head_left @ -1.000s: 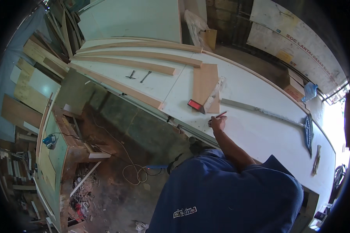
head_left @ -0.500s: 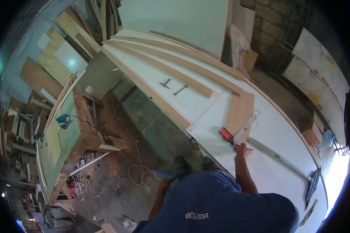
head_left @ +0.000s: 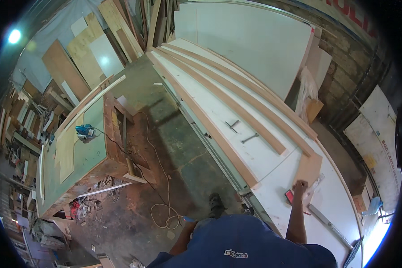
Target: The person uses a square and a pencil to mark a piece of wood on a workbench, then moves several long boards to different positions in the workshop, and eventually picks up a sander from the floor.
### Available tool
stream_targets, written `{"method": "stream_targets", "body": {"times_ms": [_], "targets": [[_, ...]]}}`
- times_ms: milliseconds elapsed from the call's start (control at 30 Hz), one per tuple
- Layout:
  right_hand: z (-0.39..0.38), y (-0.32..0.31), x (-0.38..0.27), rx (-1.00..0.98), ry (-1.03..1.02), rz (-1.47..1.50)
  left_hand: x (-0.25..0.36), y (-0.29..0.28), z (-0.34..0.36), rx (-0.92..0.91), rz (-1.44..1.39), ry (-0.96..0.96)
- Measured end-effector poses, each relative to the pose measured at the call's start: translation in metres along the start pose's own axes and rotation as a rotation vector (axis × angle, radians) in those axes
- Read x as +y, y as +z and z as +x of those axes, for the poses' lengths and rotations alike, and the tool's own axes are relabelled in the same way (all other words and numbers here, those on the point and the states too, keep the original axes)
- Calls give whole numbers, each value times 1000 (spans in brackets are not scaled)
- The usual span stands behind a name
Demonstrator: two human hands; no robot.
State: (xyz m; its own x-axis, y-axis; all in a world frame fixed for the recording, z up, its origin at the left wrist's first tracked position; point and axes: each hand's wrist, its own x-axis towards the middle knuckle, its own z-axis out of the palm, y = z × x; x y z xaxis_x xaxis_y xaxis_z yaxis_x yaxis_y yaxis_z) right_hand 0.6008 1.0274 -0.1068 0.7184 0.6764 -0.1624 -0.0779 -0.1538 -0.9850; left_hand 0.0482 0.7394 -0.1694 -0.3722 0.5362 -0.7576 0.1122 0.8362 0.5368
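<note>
My right hand (head_left: 300, 184) is closed over the near end of a short, wide wooden board (head_left: 311, 163) on the white panel (head_left: 265, 196); what its fingers hold, if anything, is hidden. Close by it lies a red-and-black tool (head_left: 290, 195), partly covered by my wrist, and a thin red stick (head_left: 307, 213) like a pencil. A pale, flat strip (head_left: 318, 179) runs along the board's right side. Low beside my body, my left hand (head_left: 191, 227) is closed around a blue tool (head_left: 188, 219) with a pale cord, mostly hidden by the hand.
Long wooden strips (head_left: 236, 100) run along the panel, with a T-shaped tool (head_left: 232, 126) and a wrench-like tool (head_left: 250, 138) between them. A metal square (head_left: 328, 224) lies nearer me. Left stands a green-topped workbench (head_left: 94, 149) bearing a blue power tool (head_left: 85, 131). A cord (head_left: 158, 156) loops across the floor.
My right hand has left the red stick and reached forward onto the wooden board. My left hand still holds the blue tool. The whole view has shifted, with the benches appearing farther right and lower.
</note>
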Motion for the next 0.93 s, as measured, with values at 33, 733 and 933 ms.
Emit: {"method": "stream_targets", "body": {"times_ms": [33,733,933], "targets": [[1,32,-3,-104,-48,-45,11,-12,8,16,-15,-1],[33,242,-81,-348,-472,-1330,-44,-142,77,-392,-636,-409],[37,232,-90,-513,-448,-1381,-42,-122,50,-313,-368,-539]]}}
